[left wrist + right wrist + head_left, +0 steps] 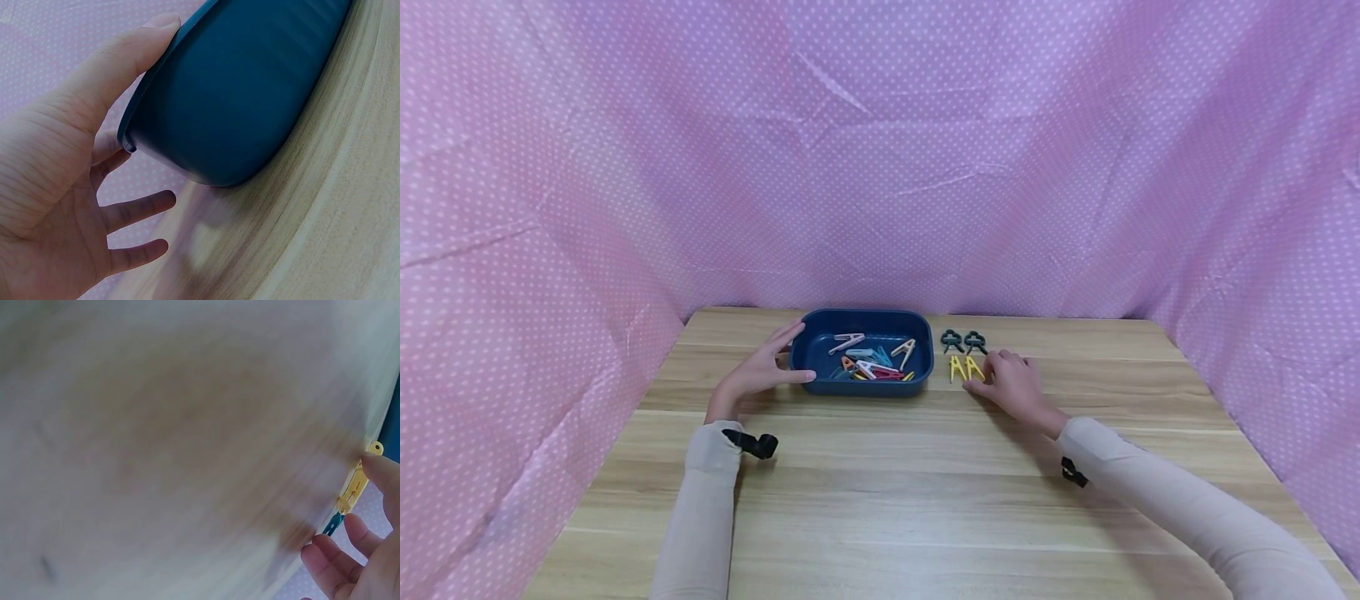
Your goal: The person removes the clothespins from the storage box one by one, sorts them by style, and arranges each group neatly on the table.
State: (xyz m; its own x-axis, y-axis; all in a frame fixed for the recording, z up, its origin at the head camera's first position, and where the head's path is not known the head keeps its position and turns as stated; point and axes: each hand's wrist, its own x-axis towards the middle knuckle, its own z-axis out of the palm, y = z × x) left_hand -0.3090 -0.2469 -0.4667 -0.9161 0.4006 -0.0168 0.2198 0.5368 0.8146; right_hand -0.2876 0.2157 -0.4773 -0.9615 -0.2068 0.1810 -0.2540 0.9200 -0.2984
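Note:
A dark blue plastic bin (861, 388) with rounded corners holds several clothespins (867, 367) in white, blue, red, orange and yellow. At its left end, my left hand (763, 367) spans the rim, thumb on the front corner and fingers toward the back. The left wrist view shows the thumb (134, 53) on the rim and the lower fingers spread free. To the bin's right, my right hand (1017, 387) pinches a yellow clothespin (974, 368) on the table between thumb and index finger. A second yellow clothespin (957, 368) lies just left of it.
Two dark green clips (962, 341) lie side by side behind the yellow clothespins. The wooden table (880, 483) stretches toward me. Behind it and at both sides hangs a pink dotted cloth (880, 192).

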